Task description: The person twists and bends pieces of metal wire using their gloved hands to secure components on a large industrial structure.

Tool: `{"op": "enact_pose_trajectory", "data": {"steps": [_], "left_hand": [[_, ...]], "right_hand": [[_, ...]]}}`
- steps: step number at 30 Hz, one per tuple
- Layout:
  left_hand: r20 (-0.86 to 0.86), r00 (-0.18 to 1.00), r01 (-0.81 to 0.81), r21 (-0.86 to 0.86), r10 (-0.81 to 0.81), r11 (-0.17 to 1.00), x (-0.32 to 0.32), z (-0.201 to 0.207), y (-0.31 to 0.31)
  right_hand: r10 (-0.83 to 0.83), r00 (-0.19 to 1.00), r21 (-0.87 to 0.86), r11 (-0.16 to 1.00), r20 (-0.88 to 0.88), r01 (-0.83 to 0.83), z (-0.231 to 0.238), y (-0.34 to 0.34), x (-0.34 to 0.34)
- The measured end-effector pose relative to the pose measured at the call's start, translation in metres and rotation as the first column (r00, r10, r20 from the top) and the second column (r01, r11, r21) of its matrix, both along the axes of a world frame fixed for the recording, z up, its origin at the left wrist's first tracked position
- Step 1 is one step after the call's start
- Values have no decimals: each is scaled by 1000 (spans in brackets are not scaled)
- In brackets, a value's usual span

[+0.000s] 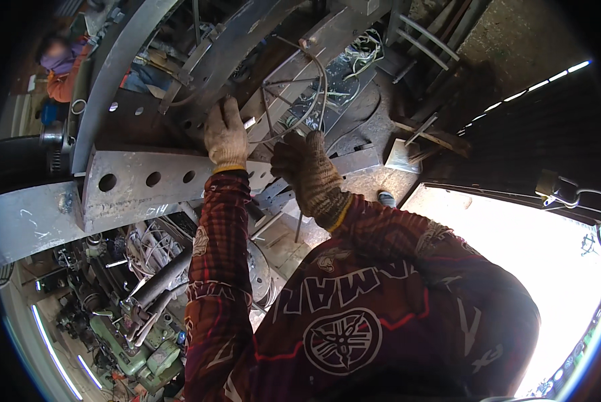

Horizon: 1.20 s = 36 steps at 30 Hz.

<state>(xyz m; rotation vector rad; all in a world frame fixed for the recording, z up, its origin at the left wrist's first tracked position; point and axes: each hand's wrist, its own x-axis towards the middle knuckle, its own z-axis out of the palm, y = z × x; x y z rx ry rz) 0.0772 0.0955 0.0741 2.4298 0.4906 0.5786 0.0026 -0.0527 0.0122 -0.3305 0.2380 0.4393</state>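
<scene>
1. Your left hand (225,137), in a pale knit glove, is curled against the dark curved steel frame (230,50) at frame centre; whether it clamps anything I cannot tell.
2. Your right hand (307,167) closes on a thin bent grey wire (317,87) arching up beside it.
3. The drilled grey steel plate (146,181) lies just below left.

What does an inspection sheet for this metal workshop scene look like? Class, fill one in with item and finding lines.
Surface: long steel beam with a row of round holes, running across the frame.
Job's things: bent wire rods above the hands.
Clutter: green machine and metal parts below the beam.
Grippers: left hand, gloved, rests on the beam; right hand, gloved, closed on something thin, unclear what.
Cables: light cords piled on a plate.
Surroundings: another person at upper left; bright opening at right.
</scene>
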Motion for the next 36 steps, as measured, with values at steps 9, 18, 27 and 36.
{"op": "enact_pose_trajectory", "data": {"steps": [9,18,27,36], "left_hand": [[24,1000,-2,4,2,1000,3,-10,6],[74,997,-6,1,6,1000,2,-12,8],[72,997,5,5,-5,1000,4,-19,13],[47,999,6,29,-7,1000,2,-14,10]], "right_hand": [[246,969,-438,869,-26,-232,31,-47,3],[212,973,-496,837,-91,-229,34,-39,6],[254,963,-570,780,-90,-259,50,-50,6],[128,987,-466,871,-97,-159,37,-36,3]]}}
